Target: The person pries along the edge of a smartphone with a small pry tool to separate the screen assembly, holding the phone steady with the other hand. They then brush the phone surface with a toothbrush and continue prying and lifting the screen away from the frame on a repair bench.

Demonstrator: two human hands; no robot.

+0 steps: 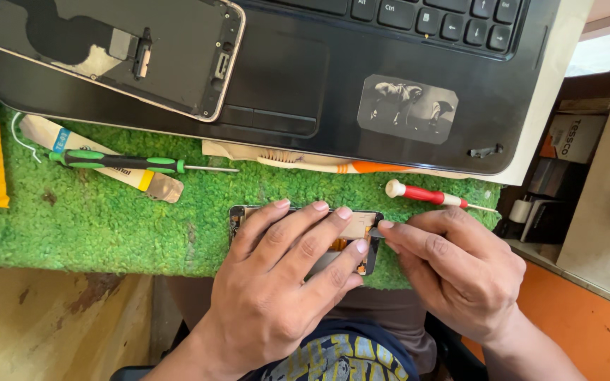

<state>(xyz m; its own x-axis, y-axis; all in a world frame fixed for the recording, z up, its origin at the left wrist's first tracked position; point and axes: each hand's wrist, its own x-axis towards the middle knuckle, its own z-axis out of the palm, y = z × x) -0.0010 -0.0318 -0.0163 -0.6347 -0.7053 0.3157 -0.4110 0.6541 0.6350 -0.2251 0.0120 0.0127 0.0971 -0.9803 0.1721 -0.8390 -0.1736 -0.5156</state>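
An opened phone body point(359, 227) lies on the green mat point(107, 219), mostly covered by my left hand point(284, 282), which presses flat on it with fingers spread over its top. My right hand point(453, 271) pinches a thin metal tool point(375, 231) whose tip meets the phone's right edge. Orange parts of the phone's inside show between my left fingers.
A black laptop point(361, 77) sits behind the mat with a detached phone screen panel point(107, 49) on it. A green-handled screwdriver point(118, 161), a red-handled screwdriver point(425, 195), a toothbrush point(319, 166) and a tube point(100, 155) lie on the mat. Boxes point(573, 141) stand at right.
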